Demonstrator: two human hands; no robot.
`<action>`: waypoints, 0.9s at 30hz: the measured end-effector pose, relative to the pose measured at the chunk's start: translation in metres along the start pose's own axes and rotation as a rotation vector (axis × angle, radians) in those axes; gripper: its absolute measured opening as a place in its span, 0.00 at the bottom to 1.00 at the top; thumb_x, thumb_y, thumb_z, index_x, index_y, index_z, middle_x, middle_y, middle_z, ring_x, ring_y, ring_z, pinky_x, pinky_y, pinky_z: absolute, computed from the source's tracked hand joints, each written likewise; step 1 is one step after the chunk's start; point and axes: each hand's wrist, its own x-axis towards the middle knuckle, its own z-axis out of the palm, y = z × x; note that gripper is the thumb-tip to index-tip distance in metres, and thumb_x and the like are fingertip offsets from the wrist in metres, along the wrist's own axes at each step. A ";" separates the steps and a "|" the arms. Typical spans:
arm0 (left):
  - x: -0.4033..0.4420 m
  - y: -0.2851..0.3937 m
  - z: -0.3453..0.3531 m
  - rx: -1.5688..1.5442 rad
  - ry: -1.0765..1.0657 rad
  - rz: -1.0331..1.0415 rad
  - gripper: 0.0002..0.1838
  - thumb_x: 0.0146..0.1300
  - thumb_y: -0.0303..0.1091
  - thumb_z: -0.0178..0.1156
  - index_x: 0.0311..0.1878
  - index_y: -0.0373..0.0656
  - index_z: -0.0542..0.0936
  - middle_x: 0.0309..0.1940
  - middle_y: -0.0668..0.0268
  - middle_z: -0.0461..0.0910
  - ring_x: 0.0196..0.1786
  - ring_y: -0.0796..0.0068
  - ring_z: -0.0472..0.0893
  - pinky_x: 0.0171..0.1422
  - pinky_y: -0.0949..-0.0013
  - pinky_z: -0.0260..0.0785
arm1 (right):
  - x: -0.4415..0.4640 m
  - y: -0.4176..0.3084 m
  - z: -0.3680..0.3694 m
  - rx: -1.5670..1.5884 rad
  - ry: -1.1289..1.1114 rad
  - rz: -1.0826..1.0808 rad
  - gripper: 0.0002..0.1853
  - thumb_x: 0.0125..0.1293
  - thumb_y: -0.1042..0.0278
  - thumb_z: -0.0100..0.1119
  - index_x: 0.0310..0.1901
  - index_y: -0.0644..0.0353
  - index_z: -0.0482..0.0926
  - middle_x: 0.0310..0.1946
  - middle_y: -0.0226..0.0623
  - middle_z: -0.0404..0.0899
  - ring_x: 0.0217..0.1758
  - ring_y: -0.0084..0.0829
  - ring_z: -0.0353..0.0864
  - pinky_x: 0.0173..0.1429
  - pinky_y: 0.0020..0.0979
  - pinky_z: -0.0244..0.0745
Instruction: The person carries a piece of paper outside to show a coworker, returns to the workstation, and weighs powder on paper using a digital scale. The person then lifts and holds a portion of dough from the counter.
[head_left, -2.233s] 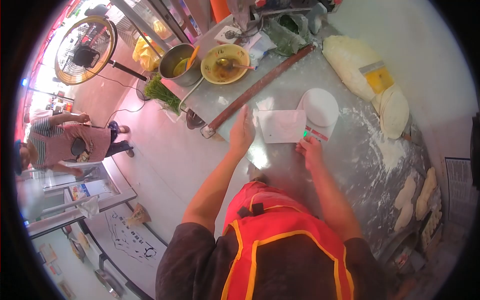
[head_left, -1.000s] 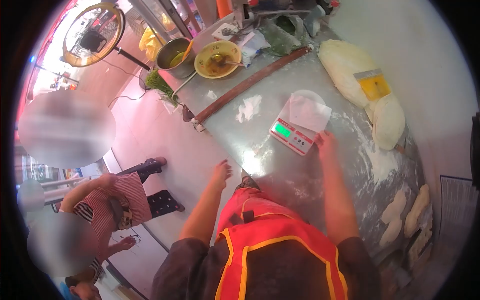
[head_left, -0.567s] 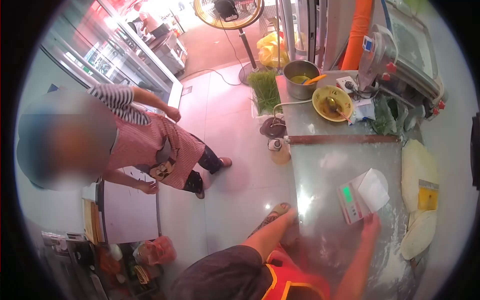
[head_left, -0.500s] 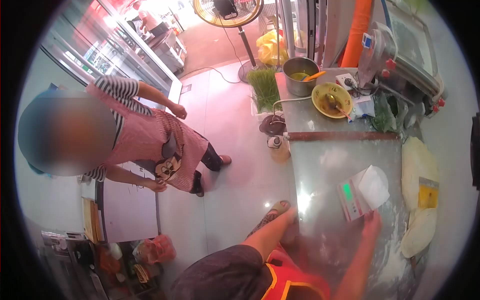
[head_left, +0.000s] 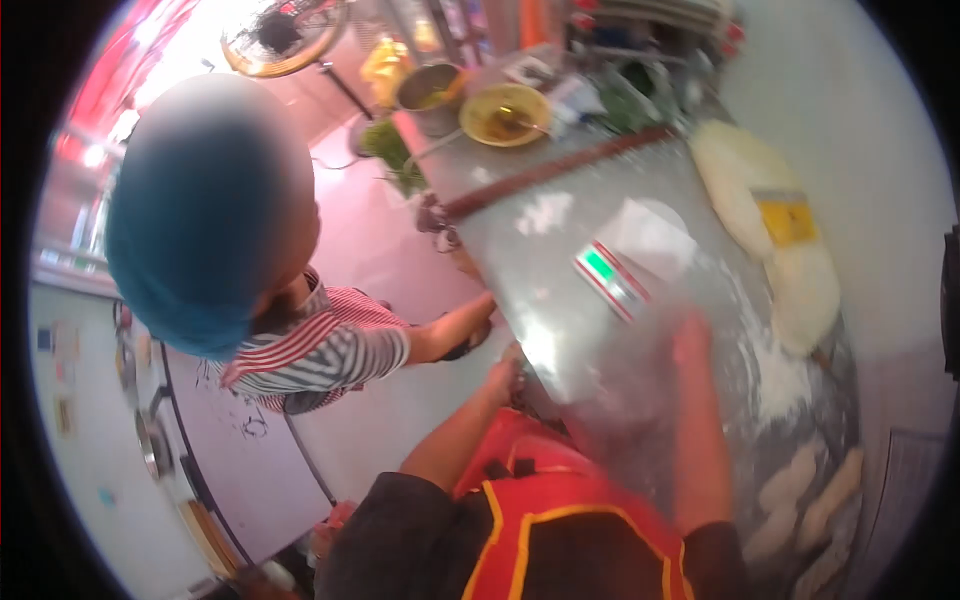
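Note:
On the metal worktable lies a kitchen scale (head_left: 613, 280) with a lit green display. A white sheet or bag (head_left: 650, 238) rests on its far side. My right hand (head_left: 692, 338), smeared by motion, is over the tabletop just to the near right of the scale; its fingers are not clear. Beside the table's left edge is my left hand (head_left: 508, 374), its fingers blurred and partly hidden. Whether it touches the edge, I cannot tell.
A co-worker (head_left: 330, 340) in a blue cap stands left of the table, one arm reaching towards its edge. A yellow bowl (head_left: 505, 115) and metal pot (head_left: 432, 98) stand at the back. Pale dough strips (head_left: 790, 478) and a yellow-labelled bag (head_left: 740, 190) lie along the right.
My view has turned and shifted. The co-worker has come closer to the table. My right hand has come away from the scale's edge, and my left hand has come into view.

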 end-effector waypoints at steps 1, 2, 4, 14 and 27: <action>-0.020 -0.002 -0.006 0.033 -0.015 0.005 0.11 0.58 0.43 0.50 0.29 0.47 0.70 0.17 0.73 0.64 0.18 0.81 0.65 0.19 0.75 0.58 | -0.004 -0.001 0.001 0.080 0.024 0.055 0.06 0.57 0.69 0.53 0.33 0.61 0.71 0.25 0.33 0.73 0.27 0.24 0.74 0.32 0.24 0.74; -0.044 0.005 -0.003 0.059 -0.033 0.022 0.11 0.58 0.44 0.51 0.29 0.46 0.71 0.16 0.73 0.64 0.18 0.81 0.64 0.20 0.75 0.58 | -0.007 -0.006 0.001 0.091 0.031 0.083 0.06 0.57 0.69 0.53 0.34 0.62 0.71 0.26 0.33 0.73 0.27 0.24 0.74 0.32 0.24 0.74; -0.081 0.011 0.000 0.162 -0.077 0.029 0.12 0.59 0.44 0.51 0.31 0.45 0.72 0.18 0.72 0.66 0.19 0.81 0.65 0.21 0.75 0.59 | -0.019 -0.022 0.005 0.152 0.080 0.193 0.07 0.57 0.69 0.53 0.34 0.62 0.71 0.26 0.33 0.74 0.27 0.24 0.74 0.31 0.23 0.74; -0.123 0.032 0.012 0.683 -0.220 0.326 0.15 0.62 0.39 0.48 0.44 0.38 0.73 0.26 0.69 0.71 0.27 0.81 0.69 0.32 0.77 0.64 | -0.013 -0.029 0.019 0.241 0.081 0.258 0.07 0.58 0.69 0.52 0.35 0.64 0.70 0.27 0.34 0.73 0.27 0.23 0.74 0.31 0.22 0.73; -0.152 0.057 0.021 0.851 -0.267 0.428 0.16 0.62 0.39 0.48 0.45 0.35 0.73 0.26 0.70 0.72 0.27 0.81 0.70 0.34 0.77 0.64 | 0.003 -0.034 0.040 0.222 0.075 0.240 0.09 0.58 0.69 0.54 0.36 0.64 0.70 0.27 0.33 0.73 0.27 0.23 0.74 0.31 0.22 0.72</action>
